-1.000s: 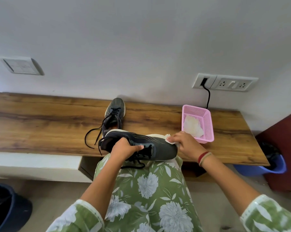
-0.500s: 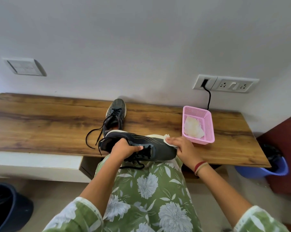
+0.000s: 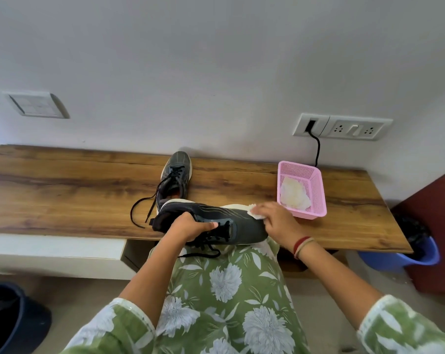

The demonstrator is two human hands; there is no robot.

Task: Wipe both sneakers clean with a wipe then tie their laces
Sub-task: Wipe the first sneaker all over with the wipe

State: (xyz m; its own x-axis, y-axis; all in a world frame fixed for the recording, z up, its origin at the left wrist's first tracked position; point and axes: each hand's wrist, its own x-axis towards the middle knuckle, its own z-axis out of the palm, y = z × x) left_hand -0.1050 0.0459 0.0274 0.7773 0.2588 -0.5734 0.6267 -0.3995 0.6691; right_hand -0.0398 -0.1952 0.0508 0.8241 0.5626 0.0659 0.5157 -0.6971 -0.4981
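Head view, from left to right: the table [image 3: 63, 190] runs across mid-frame, and the far sneaker [image 3: 177, 169] stands on it at centre, toe toward the wall, with its loose laces [image 3: 139, 208] trailing to the left. Just below it, the left hand [image 3: 190, 226] is clenched round the held sneaker [image 3: 241, 226] at the collar, thumb over the tongue. This shoe lies on its side above the lap at the table's near edge, heel left and toe right, and its own laces hang untied beneath it.

At the toe end the right hand [image 3: 280, 223] grasps the wipe [image 3: 253, 212], its curled fingers pressing the wipe against the upper rim near the sole. The wipe peeks out to the left of the fingers. A pink basket [image 3: 321, 200] sits on the table just right of that hand, with something white inside.

The step in hand appears to be wiping the toe. To do it well, the left hand should brace the shoe firmly while the wipe travels in short strokes along the sole edge. The shoe should then be turned so that the hidden side gets cleaned too.
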